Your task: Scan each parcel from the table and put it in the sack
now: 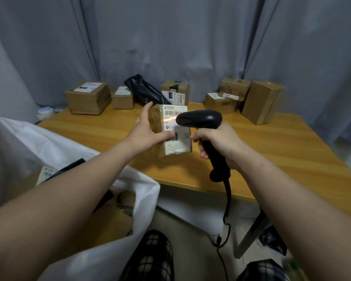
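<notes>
My left hand (148,129) grips a small brown cardboard parcel (175,146) above the middle of the wooden table (282,151), its white label facing me. My right hand (217,141) grips the handle of a black barcode scanner (201,118), whose head points at the label. A red scan line lies across the label near the barcode. The white sack (136,191) stands open at the lower left beside the table, with a labelled parcel (47,174) and a dark item inside.
Several brown boxes line the table's far edge, among them a large one (88,98) at the left and a tall one (261,102) at the right. A black bag parcel (146,91) lies between them. Grey curtains hang behind. The scanner cable (228,201) drops past the table's front edge.
</notes>
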{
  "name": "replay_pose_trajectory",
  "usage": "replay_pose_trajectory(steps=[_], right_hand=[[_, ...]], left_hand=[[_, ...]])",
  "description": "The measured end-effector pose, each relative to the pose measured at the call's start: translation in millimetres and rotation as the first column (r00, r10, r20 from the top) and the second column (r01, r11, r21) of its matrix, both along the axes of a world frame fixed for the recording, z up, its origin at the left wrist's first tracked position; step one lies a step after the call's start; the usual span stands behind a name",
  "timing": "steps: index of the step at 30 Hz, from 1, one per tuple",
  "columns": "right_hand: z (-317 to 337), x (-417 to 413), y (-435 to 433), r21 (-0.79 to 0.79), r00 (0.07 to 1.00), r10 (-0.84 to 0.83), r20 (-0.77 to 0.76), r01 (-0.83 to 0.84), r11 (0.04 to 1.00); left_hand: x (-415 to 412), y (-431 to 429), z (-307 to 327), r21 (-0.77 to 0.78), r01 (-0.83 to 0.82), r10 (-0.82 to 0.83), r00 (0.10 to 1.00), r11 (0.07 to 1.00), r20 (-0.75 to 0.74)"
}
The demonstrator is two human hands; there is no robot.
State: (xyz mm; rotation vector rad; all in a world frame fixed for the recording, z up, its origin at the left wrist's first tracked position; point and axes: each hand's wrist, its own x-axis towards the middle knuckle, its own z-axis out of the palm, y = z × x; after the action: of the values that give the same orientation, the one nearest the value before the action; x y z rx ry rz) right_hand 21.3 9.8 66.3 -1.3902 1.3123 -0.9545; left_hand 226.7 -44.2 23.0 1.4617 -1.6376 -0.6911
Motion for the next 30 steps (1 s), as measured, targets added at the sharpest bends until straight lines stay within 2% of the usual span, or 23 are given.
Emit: replay_pose_trajectory(steps=[5, 10, 14, 16, 18, 20, 22, 25, 28, 30], right_hand=[[-15.3, 53.6, 14.3, -0.106, 0.989, 0.142, 0.049, -0.136, 0.985], [-39.0, 93.9, 41.4, -0.219, 0.966, 0.257, 0.039, -0.243, 0.945], [-36.8, 129.8, 47.2, -0.268, 0.958, 0.284, 0.035, -0.265, 0.926], [-31.6, 149.2, 46.2, -0.299, 0.951, 0.309, 0.013, -0.291, 0.909], [-31.4, 167.3, 42.8, -0.317, 0.944, 0.328, -0.044, -0.324, 0.891], [-36.6, 181.0, 38.2, -0.315, 0.937, 0.333, -0.102, -0.348, 0.883], [-45.8, 188.9, 31.5, -0.302, 0.938, 0.323, -0.125, -0.346, 0.888], [-56.4, 187.9, 21.4, -0.282, 0.956, 0.282, -0.082, -0.293, 0.913], [-54.9, 177.2, 13.7, -0.277, 0.966, 0.244, -0.087, -0.259, 0.925], [-51.1, 165.6, 7.3, -0.277, 0.971, 0.219, -0.093, -0.236, 0.931]], left_hand=[[59.8, 44.4, 9.7, -0.001, -0.08, 0.08, 0.997, 0.997, -0.012], [119.9, 100.0, 13.4, -0.005, -0.215, 0.215, 0.976, 0.977, 0.043], [163.5, 127.3, 30.9, -0.108, -0.368, 0.377, 0.924, 0.923, 0.068], [181.2, 134.9, 41.5, -0.212, -0.426, 0.47, 0.847, 0.879, 0.248], [193.8, 140.1, 46.4, -0.313, -0.462, 0.558, 0.672, 0.83, 0.488], [202.1, 140.7, 37.6, -0.306, -0.483, 0.543, 0.49, 0.82, 0.682], [207.5, 136.6, 19.8, -0.234, -0.524, 0.461, 0.358, 0.819, 0.812], [206.9, 125.7, 6.3, -0.159, -0.587, 0.409, 0.32, 0.794, 0.855], [191.3, 104.4, 11.8, -0.235, -0.525, 0.431, 0.287, 0.818, 0.856], [170.1, 87.4, 19.6, -0.246, -0.463, 0.422, 0.328, 0.852, 0.845]])
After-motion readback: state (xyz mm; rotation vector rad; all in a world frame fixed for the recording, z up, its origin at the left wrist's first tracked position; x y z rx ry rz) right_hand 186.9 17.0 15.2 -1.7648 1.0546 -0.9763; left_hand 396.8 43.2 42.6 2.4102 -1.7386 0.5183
